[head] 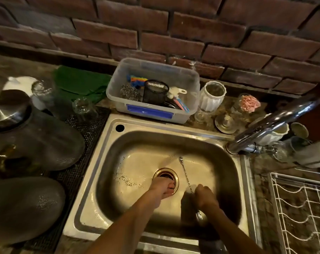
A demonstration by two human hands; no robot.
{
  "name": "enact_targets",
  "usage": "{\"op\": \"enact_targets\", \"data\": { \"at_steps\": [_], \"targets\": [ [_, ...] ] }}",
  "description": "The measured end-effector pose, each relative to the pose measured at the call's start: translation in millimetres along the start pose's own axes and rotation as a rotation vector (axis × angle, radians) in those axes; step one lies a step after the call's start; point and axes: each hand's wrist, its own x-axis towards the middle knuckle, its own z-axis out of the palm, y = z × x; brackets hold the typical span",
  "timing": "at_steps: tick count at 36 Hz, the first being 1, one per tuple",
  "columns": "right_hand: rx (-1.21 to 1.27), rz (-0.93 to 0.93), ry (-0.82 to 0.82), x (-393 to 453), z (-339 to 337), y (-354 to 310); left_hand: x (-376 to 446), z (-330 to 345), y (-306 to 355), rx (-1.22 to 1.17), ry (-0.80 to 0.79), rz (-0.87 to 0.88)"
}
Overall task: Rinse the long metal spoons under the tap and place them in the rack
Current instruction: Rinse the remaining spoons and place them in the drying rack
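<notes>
Right hand [205, 196] grips a long twisted spoon [185, 173] in the sink [108, 162]; left hand [163, 188] curls beside the drain [166, 174].

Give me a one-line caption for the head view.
Right hand holds a long spoon over the sink; left hand at the drain.

Red brick wall [174, 24] behind; mottled stone counter [228, 105]; dim warm light

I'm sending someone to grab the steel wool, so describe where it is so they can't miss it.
Behind the steel sink, against the brick wall, sits a clear plastic tub. The steel wool lies at its left end: a shiny silver tangle beside a black mesh cup.
</notes>
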Motion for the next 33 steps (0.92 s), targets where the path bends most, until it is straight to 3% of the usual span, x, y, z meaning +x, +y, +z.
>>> {"op": "enact_targets", "data": {
  "at_steps": [13, 18, 28, 33],
  "targets": [
    [-0.019, 0.048, 0.082, 4.8, 1.6, 19.9, 29.3, 45.6, -11.2, -0.012, -0.089, -0.046],
    [0.005, 0.003, 0.020, -3.4, 14.0, -9.0, 42.8, 40.5, -15.1, -0.013, -0.003, -0.046],
    [0.291, -0.176, -0.028, -30.1, 6.2, -28.8, 43.7, 53.2, -20.6, 0.095, 0.087, -0.046],
    [0.342, -0.149, -0.027, -52.2, -11.4, -25.8, 29.2, 50.0, -19.2, 0.098, 0.098, -0.020]
  ]
}}
